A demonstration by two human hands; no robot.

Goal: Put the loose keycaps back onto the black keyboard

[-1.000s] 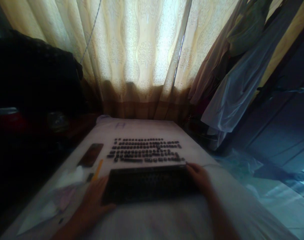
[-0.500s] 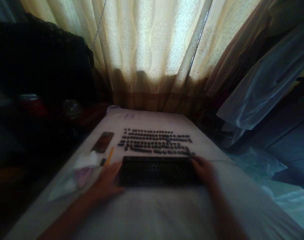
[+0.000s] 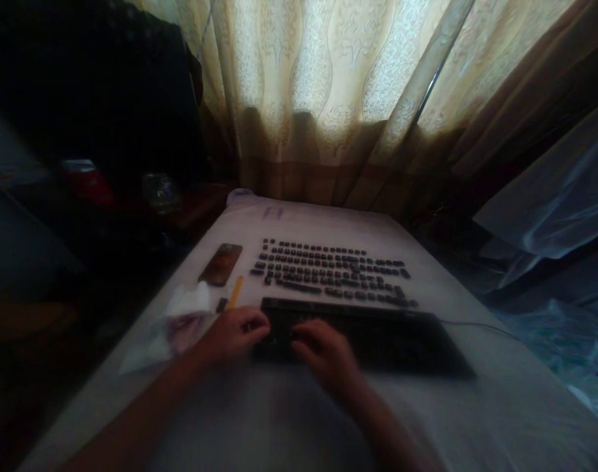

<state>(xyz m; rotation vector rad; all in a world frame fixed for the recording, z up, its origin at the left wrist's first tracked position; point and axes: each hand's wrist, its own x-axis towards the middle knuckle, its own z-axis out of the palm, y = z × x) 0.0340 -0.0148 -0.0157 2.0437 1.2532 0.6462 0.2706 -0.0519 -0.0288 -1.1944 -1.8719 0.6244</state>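
Note:
A dark keyboard (image 3: 397,341) lies slightly turned on the white cloth. My left hand (image 3: 237,333) is at its left end, fingers curled and thumb near the fingertips. Over the left part of the keyboard is my right hand (image 3: 323,351), its fingers bent and drawn together. Whatever either hand pinches, if anything, is too small and dark to make out. Beyond the keyboard, loose black keycaps (image 3: 309,267) are laid out in several rows, with a long spacebar keycap (image 3: 301,287) in the nearest row.
Left of the keycaps lie a phone (image 3: 221,265), a yellow stick-like tool (image 3: 235,292), a small black piece (image 3: 221,305) and a crumpled plastic bag (image 3: 181,324). A cable (image 3: 480,325) runs right from the keyboard. Curtains (image 3: 323,85) hang behind the table.
My right hand has left the keyboard's right end and moved to its left part. My left hand's fingers have curled in. The keyboard is now turned slightly, and the view has shifted.

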